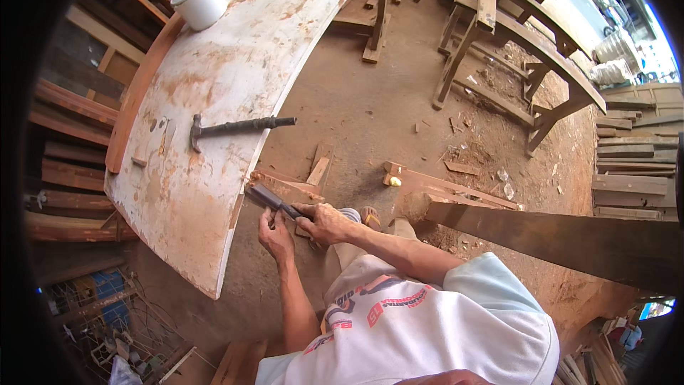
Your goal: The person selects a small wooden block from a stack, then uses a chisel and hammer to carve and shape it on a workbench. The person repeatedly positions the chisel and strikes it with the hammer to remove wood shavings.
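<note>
In front of my body, beside the near edge of a long white-topped workbench (206, 199), I hold a dark, flat, bar-like tool (267, 196). Its exact kind cannot be made out. My right hand (324, 222) closes round its narrower near end. The fingers of my left hand (276, 235) pinch it from below, near its middle, and its far end points toward the bench edge. A claw hammer (239, 127) with a dark handle lies on the bench top, its handle sticking out past the edge. Close by lies a small wood scrap (139, 162).
A white bucket (199, 3) stands on the bench's far left. Wooden offcuts (319, 170) lie on the dirt floor past my hands. A wide dark plank (556, 239) juts in from the right. Wooden frames (513, 50) stand at the far right, and stacked boards (634, 160) line that side.
</note>
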{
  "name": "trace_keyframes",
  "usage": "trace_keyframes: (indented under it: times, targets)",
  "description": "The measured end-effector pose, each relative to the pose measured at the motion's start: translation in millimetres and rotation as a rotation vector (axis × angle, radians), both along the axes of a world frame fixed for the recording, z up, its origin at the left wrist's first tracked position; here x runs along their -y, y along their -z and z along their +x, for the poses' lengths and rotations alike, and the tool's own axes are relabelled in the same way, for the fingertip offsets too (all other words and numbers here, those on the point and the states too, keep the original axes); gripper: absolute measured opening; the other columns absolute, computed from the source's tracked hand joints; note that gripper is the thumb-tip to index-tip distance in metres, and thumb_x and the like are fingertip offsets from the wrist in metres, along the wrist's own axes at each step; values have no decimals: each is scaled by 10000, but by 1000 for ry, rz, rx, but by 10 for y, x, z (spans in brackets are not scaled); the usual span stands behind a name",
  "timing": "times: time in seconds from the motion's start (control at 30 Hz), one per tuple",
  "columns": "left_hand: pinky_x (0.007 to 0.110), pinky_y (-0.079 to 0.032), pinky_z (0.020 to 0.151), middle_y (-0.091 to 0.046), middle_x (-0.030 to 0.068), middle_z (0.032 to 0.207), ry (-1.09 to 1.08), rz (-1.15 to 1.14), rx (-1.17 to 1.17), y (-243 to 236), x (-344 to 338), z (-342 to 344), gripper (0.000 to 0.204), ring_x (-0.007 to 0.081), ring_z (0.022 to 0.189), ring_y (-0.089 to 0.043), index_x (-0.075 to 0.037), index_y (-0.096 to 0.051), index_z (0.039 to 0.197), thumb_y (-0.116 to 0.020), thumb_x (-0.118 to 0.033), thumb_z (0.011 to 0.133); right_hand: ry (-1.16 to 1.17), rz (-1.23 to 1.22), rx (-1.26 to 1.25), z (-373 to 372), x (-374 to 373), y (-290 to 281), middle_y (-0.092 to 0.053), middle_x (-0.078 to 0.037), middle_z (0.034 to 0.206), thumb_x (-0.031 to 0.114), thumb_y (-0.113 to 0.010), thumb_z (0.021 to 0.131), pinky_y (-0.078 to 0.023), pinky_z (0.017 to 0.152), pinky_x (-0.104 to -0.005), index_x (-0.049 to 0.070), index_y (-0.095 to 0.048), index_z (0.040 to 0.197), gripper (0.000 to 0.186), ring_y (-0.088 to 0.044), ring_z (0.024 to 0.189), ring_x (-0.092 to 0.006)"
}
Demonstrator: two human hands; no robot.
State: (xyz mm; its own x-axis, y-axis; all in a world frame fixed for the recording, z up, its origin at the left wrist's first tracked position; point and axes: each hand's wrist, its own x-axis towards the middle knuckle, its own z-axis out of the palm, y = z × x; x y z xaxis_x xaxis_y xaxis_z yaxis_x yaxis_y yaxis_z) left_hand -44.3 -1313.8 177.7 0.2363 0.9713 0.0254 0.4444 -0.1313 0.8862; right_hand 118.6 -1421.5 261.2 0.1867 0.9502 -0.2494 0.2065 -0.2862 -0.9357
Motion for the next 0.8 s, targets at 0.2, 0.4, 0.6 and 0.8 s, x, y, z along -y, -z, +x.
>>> trace_keyframes:
  times: [0.2, 0.4, 0.6, 0.8]
  targets:
    - [366, -574, 807, -742, 151, 1014, -24, -16, 43, 82, 6, -49, 325, 228, 911, -710, 94, -647, 1269, -695, -81, 999, 13, -2, 12, -108, -90, 99, -705, -314, 1193, 292, -553, 999, -521, 1002, -491, 19, -563, 1458, 534, -692, 1130, -448]
    - [396, -531, 766, -659, 103, 903, -48, 66, -119, -382, 181, 110, 509, 228, 821, -637, 23, -531, 1442, -716, -73, 978, 55, -25, 37, -24, 827, -323, -707, -310, 1191, 325, -596, 986, -521, 986, -495, 19, -576, 1446, 552, -686, 1124, -460]
    - [430, -519, 834, -582, 162, 1043, 186, 177, -273, -355, 19, -52, 423, 301, 959, -600, -20, -623, 1400, -665, -152, 1000, 285, -63, 84, -228, 1529, -13, -749, -273, 1105, 322, -654, 974, -548, 941, -473, 5, -619, 1398, 531, -728, 1076, -419]
    - [481, -510, 844, -585, 220, 1127, 240, 238, -214, -343, -77, 72, 369, 378, 1028, -596, -28, -579, 1215, -760, -233, 967, 616, -241, -136, -729, 2364, 271, -676, -82, 738, 295, -657, 1005, -539, 620, -336, -55, -622, 1376, 511, -650, 639, -139]
